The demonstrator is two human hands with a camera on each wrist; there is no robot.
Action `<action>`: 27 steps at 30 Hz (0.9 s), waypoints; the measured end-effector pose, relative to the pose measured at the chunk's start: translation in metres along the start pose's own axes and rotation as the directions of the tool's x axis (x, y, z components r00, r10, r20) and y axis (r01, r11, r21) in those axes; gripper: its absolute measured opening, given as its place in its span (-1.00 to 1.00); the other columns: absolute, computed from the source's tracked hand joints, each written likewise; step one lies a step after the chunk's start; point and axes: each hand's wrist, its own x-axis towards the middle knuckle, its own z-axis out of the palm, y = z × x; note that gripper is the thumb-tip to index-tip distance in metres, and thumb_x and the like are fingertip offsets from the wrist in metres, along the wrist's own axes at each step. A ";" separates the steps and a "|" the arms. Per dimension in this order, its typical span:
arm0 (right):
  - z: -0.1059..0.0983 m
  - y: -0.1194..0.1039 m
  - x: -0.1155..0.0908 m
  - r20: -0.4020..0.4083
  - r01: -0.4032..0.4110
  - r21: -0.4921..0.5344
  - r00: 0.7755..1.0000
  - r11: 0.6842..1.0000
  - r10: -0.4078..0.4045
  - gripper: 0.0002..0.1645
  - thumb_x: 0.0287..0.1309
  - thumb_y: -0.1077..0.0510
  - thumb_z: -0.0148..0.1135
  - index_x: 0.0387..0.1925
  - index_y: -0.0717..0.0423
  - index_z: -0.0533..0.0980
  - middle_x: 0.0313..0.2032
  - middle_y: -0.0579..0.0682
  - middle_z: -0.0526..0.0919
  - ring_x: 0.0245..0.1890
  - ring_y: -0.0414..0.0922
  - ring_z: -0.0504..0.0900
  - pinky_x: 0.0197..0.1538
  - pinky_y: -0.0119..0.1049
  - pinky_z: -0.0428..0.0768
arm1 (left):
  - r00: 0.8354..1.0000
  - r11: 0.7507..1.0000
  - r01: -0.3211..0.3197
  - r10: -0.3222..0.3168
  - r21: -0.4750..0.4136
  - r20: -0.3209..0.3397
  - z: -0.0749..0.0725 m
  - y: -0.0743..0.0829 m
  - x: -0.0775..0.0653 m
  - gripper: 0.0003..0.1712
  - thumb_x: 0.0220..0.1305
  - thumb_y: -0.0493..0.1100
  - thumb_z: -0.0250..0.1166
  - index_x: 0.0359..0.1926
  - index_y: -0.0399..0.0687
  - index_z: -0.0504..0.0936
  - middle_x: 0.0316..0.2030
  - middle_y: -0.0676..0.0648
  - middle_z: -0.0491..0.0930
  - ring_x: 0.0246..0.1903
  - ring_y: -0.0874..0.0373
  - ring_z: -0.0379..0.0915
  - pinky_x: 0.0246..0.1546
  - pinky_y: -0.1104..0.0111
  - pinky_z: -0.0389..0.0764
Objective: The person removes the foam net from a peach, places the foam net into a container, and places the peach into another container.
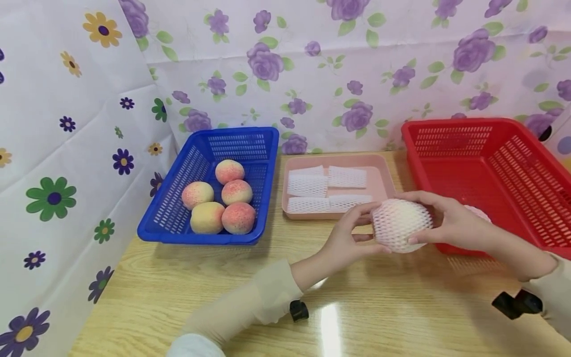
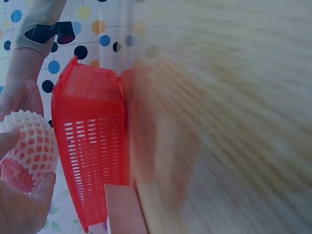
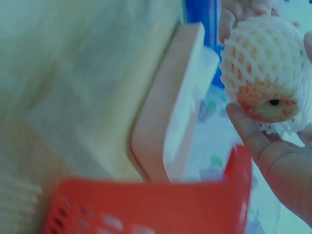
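Note:
A peach in a white foam net sleeve (image 1: pixel 401 225) is held up above the table between both hands. My left hand (image 1: pixel 350 238) grips its left side, thumb below and fingers above. On the right side, my right hand (image 1: pixel 459 223) curls its fingers over the top, with the thumb against the front. In the left wrist view, bare red peach skin (image 2: pixel 17 175) shows at one end of the net. The right wrist view shows an uncovered end with a dark stem hollow (image 3: pixel 274 102). Just behind the hands lies a pink tray (image 1: pixel 379 181) with several flat white foam nets (image 1: pixel 308 185).
A blue basket (image 1: pixel 147 233) at the left holds several bare peaches (image 1: pixel 238 218). The red basket (image 1: pixel 459 178) stands at the right, with a netted pinkish thing (image 1: pixel 478 213) partly hidden behind my right hand. Flowered cloth (image 1: pixel 312 89) hangs behind the wooden table (image 1: pixel 178 292).

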 end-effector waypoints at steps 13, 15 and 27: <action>0.055 0.009 -0.006 -0.010 -0.051 0.209 0.998 0.977 0.054 -0.16 -0.08 0.22 0.47 0.26 0.13 0.31 0.04 0.06 0.45 -0.11 -0.25 0.50 -0.21 -0.32 0.69 | 0.990 0.989 0.103 -0.113 0.105 0.089 -0.024 -0.006 -0.030 -0.12 -0.08 -0.36 0.50 0.28 0.02 0.31 0.18 -0.10 0.34 0.05 0.02 0.41 -0.04 0.46 0.59; 0.063 0.011 -0.007 -0.020 -0.042 0.229 0.999 0.972 0.048 -0.17 -0.08 0.23 0.46 0.26 0.14 0.31 0.03 0.08 0.45 -0.11 -0.25 0.50 -0.20 -0.33 0.68 | 0.987 0.986 0.112 -0.125 0.125 0.099 -0.026 -0.008 -0.034 -0.13 -0.08 -0.35 0.50 0.27 0.03 0.32 0.17 -0.10 0.34 0.03 0.04 0.41 -0.04 0.48 0.59; 0.102 0.013 -0.012 -0.017 -0.021 0.372 0.999 0.928 0.029 -0.18 -0.10 0.30 0.46 0.22 0.28 0.28 0.02 -0.13 0.46 -0.08 -0.32 0.49 -0.13 -0.36 0.66 | 0.972 0.981 0.143 -0.165 0.134 0.168 -0.044 -0.015 -0.052 -0.13 -0.15 -0.43 0.50 0.25 -0.13 0.35 0.16 -0.16 0.39 0.02 -0.04 0.45 0.00 0.47 0.58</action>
